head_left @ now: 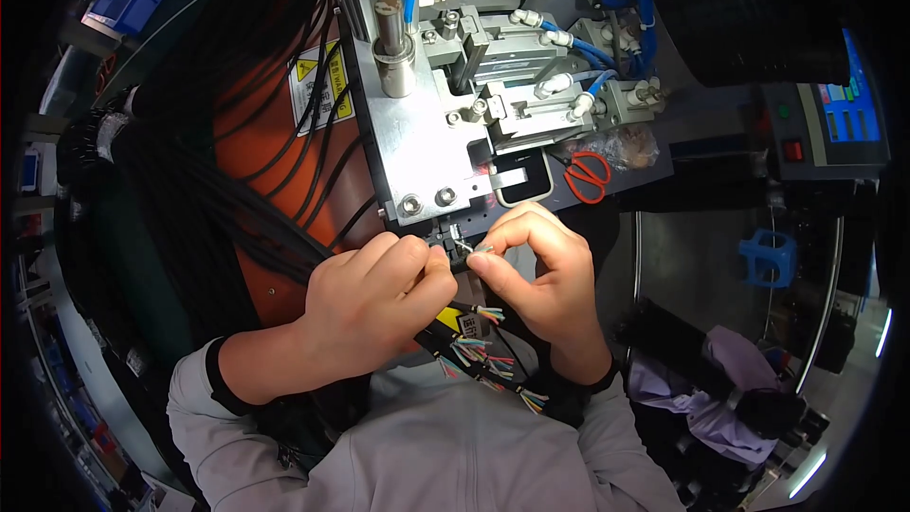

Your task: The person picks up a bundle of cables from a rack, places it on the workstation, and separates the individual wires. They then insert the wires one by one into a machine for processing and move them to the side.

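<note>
At the front edge of the machine fixture, my two hands are close together. My left hand (379, 289) is closed, thumb against bent fingers, on a black cable that its fingers mostly hide. My right hand (545, 270) pinches thin wires (484, 248) between thumb and forefinger, just right of the left fingertips. A small metal part (456, 231) shows right behind the fingertips, by the steel plate (408, 152). Below the hands, several black cable ends (483, 356) fan out into stripped coloured wires.
Black cables (256, 199) run across the orange surface (256, 275) on the left. Pneumatic cylinders (531, 118) with blue hoses fill the far side. Red-handled scissors (588, 177) lie beside a black tray (531, 185) and a clear plastic bag (630, 145). A control screen (846, 114) stands at right.
</note>
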The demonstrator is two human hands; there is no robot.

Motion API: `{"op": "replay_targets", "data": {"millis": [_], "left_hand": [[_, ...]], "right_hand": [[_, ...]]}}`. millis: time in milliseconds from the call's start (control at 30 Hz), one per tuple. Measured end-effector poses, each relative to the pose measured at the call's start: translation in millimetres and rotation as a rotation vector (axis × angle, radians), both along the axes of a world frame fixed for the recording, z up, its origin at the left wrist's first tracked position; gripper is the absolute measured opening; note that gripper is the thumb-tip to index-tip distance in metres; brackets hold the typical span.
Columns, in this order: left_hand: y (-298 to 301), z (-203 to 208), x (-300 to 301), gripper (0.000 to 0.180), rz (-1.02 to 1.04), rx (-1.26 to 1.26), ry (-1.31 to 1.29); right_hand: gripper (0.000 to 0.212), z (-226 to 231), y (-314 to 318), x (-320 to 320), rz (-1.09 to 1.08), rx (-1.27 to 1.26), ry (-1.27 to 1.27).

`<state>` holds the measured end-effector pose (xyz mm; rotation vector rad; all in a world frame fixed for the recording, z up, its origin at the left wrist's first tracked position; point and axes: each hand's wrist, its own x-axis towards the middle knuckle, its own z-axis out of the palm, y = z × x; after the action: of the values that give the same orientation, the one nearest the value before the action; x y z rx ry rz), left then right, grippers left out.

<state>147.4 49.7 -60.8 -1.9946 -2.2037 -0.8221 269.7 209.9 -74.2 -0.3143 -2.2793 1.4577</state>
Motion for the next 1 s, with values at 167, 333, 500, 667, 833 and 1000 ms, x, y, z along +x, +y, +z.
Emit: {"op": "replay_targets", "data": {"millis": [167,333,500,667,833,1000], "left_hand": [[0,-9,4,0.035,0.005,0.075,0.009],[1,-10,8,0.028,-0.020,0.029,0.151],[3,-17,12,0.027,0.048,-0.062,0.217],[3,-19,17,0.024,0.153,-0.120,0.285],[4,-17,17,0.022,0.153,-0.116,0.308],[8,-18,12,0.020,0.113,-0.085,0.280]], "right_hand": [[0.008,-16,5,5,0.036,-0.467,-0.092],[0.006,-26,2,2,-0.031,-0.165,-0.030],[0.006,-30,-4,-9,-0.088,0.204,0.022],[0.008,-31,-8,-12,-0.089,0.302,-0.059],[0.009,-43,-9,-12,-0.121,0.237,0.043],[0.007,-57,-11,-11,-0.176,-0.078,0.021]]}}
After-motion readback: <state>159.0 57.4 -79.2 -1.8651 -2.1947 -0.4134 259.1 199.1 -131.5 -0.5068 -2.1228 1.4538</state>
